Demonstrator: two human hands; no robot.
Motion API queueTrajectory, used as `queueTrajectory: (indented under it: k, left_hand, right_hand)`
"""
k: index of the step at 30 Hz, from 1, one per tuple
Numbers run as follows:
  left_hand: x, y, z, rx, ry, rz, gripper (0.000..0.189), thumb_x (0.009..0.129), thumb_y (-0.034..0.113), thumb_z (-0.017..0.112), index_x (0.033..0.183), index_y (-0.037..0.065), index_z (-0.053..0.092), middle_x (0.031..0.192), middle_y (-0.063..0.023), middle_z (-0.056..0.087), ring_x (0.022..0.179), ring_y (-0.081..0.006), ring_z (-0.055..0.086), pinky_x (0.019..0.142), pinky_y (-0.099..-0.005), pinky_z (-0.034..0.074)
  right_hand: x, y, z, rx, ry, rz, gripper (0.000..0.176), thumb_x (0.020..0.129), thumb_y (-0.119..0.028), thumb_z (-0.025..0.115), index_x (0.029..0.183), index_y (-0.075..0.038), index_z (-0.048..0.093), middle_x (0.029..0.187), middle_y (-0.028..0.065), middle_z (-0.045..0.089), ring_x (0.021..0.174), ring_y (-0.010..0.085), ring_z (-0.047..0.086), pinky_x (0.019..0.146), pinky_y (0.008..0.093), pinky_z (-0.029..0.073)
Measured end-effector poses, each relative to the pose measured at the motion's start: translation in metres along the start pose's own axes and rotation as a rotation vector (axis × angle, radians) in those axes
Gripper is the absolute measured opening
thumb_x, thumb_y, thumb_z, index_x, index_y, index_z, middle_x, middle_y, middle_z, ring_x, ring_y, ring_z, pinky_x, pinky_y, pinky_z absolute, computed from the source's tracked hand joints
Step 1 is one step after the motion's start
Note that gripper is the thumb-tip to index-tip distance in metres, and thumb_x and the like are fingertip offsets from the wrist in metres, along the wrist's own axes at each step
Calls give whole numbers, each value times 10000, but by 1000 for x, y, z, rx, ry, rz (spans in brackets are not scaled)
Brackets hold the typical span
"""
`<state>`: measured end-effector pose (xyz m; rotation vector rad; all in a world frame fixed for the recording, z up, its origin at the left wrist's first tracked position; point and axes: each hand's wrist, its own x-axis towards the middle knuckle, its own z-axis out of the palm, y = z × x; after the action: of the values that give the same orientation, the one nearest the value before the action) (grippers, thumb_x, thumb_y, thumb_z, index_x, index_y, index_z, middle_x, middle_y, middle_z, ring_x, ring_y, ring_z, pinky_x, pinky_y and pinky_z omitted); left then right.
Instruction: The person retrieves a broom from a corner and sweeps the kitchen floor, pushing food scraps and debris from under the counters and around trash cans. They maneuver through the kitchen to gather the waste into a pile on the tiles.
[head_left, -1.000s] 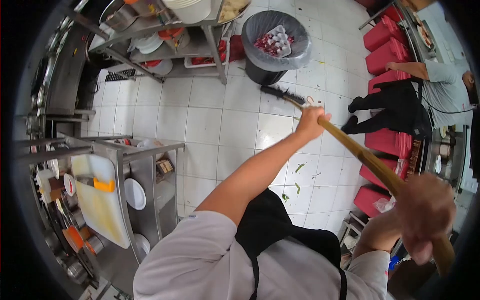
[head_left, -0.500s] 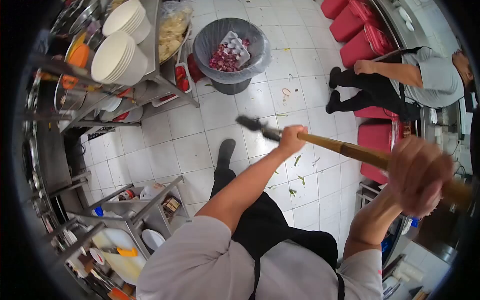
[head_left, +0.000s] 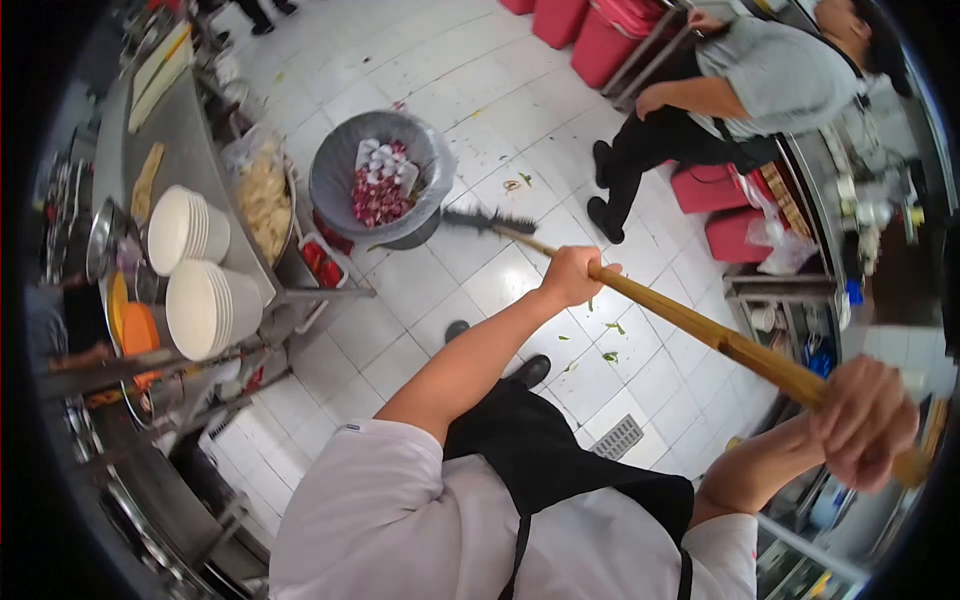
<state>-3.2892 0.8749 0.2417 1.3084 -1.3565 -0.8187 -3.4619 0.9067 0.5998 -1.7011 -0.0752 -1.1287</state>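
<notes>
A broom [head_left: 700,325] with a yellowish wooden pole stretches across the view from lower right to upper left. My left hand [head_left: 574,276] is wrapped round the pole about midway along it. Near the pole's upper end, my right hand [head_left: 864,424] closes round it. The dark bristle head [head_left: 487,220] is low over the white tiles, close beside the grey bin [head_left: 330,170]. Inside the bin's clear liner lie purple-red scraps [head_left: 383,195] and a pale egg-carton-like tray. Bits of green leaf [head_left: 612,356] are scattered on the floor below the pole.
A person in grey and black [head_left: 770,80] is on the right, feet near the broom head. Red bins [head_left: 603,45] line the right side. On the left, a steel table [head_left: 185,125] holds stacked white tubs [head_left: 215,310]. A floor drain [head_left: 616,437] lies near my feet.
My view has shifted forward, bringing a drain into sight. The broom head now appears closer to the bin. The other person has changed stance, and both my hands keep hold of the broom.
</notes>
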Motion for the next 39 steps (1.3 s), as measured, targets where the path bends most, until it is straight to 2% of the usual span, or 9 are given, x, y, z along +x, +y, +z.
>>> queueTrajectory:
  k: [3, 8, 11, 15, 18, 21, 28, 33, 39]
  left_hand:
    - [-52, 11, 42, 13, -136, 50, 468, 817, 361, 685, 520, 47, 507, 501, -169, 485, 461, -332, 495, 455, -419, 375]
    - [-135, 63, 105, -130, -617, 77, 428, 810, 270, 685, 517, 28, 487, 500, -176, 473, 459, -347, 420, 467, -392, 377]
    - [-180, 95, 149, -234, -884, 48, 321, 769, 164, 703, 578, 34, 480, 554, -156, 490, 527, -345, 464, 513, -402, 380]
    - [-240, 143, 237, -330, -945, 154, 261, 700, 59, 676, 718, 65, 415, 667, -119, 481, 710, -356, 492, 609, -424, 364]
    - [-283, 176, 317, -405, -870, 256, 273, 777, 98, 689, 712, 50, 428, 641, -122, 480, 659, -345, 484, 605, -422, 377]
    - [-308, 225, 383, -490, -1073, 96, 298, 799, 130, 710, 679, 29, 457, 630, -145, 529, 566, -287, 521, 536, -372, 391]
    - [-330, 139, 564, -293, -1396, 73, 158, 762, 113, 663, 711, 27, 541, 676, -167, 574, 631, -313, 558, 593, -382, 444]
    - [-322, 125, 541, -175, -1342, 173, 179, 727, 150, 655, 649, 33, 544, 682, -177, 590, 689, -399, 571, 613, -439, 459]
    - [-270, 77, 485, -11, -1265, 272, 190, 737, 183, 640, 637, 49, 550, 662, -169, 588, 677, -393, 574, 623, -456, 463]
  right_hand:
    - [-33, -42, 14, -175, 335, -19, 229, 841, -93, 661, 791, -94, 438, 497, -13, 560, 318, 50, 452, 321, 187, 445]
    - [-90, -141, 7, -126, 177, 51, 275, 841, -82, 667, 644, -108, 477, 506, 15, 577, 373, 70, 537, 347, 198, 471]
    - [-101, -192, 35, -346, 269, 253, 246, 925, -229, 569, 781, -89, 428, 570, 23, 499, 419, 112, 488, 367, 247, 422]
    - [-158, -254, 51, -675, 581, 266, 281, 956, -303, 537, 890, -67, 400, 609, 44, 489, 446, 149, 491, 413, 289, 441]
    - [-199, -284, 54, -908, 778, 254, 267, 966, -296, 515, 889, -65, 405, 593, 39, 470, 429, 152, 462, 407, 292, 422]
    - [-272, -311, 38, -1135, 924, 222, 237, 918, -189, 577, 771, -73, 432, 544, 25, 475, 404, 127, 465, 365, 261, 397]
    - [-431, -267, -67, -1285, 1155, 127, 152, 939, -114, 541, 896, -75, 401, 568, 16, 410, 424, 110, 384, 360, 254, 324]
    - [-472, -319, -57, -1147, 1187, 77, 126, 1000, -153, 417, 904, -103, 482, 552, -26, 324, 414, 71, 319, 389, 220, 338]
    - [-485, -265, -49, -1015, 1434, -113, 156, 1009, -180, 399, 870, -135, 453, 549, -23, 325, 410, 76, 328, 380, 230, 355]
